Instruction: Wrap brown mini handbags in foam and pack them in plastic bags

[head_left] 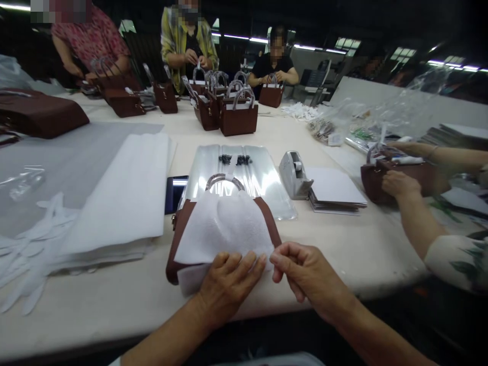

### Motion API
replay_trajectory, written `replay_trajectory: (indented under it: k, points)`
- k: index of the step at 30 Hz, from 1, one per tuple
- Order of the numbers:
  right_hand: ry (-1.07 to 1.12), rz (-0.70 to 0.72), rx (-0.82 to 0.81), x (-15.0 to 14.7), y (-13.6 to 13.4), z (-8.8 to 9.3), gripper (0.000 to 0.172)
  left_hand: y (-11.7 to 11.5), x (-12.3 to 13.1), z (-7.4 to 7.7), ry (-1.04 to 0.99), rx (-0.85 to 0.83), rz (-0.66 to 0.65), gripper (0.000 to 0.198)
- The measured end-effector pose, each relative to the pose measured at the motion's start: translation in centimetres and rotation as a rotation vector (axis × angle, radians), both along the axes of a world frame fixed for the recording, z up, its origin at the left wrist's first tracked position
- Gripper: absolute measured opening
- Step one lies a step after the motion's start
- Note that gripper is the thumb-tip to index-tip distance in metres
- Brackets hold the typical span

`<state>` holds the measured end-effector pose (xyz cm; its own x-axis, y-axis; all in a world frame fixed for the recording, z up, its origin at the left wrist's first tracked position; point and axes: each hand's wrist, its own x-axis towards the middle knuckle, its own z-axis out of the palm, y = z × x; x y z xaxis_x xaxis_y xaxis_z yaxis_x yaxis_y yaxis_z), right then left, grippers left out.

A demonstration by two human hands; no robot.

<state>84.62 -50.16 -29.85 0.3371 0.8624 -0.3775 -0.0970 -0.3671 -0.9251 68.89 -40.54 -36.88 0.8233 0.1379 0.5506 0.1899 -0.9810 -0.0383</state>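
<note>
The small brown leather handbag lies flat at the near edge of the pale table, draped in a soft white foam sheet. The left hand presses the sheet down with an open palm. The right hand pinches its limp, light corner, probably the best hold.

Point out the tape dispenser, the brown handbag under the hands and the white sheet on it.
tape dispenser [293, 175]: head view, grey body.
brown handbag [179, 232]: head view, bare left side.
white sheet [224, 229]: head view, middle, over the bag.
</note>
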Motion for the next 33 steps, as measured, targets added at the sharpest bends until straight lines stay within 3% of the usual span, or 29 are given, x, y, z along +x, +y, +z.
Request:
replay_trajectory:
  k: [7,16,24,33]
  points:
    - [0.000,-0.145,-0.039,-2.2,-0.7,-3.5,0.030,0.2,0.1,-0.1,-0.066,0.011,-0.048,0.022]
    - [0.061,-0.278,-0.056,-3.1,-0.5,-3.9,0.031,0.3,-0.2,-0.3,-0.066,0.027,-0.072,0.021]
    - [0.082,-0.279,-0.051,-3.4,-0.7,-4.1,0.031,0.3,0.4,0.4,0.028,0.033,-0.052,0.009]
    - [0.142,-0.427,0.021,-5.5,-2.6,-6.4,0.039,0.2,0.6,0.7,0.034,0.018,-0.052,0.009]
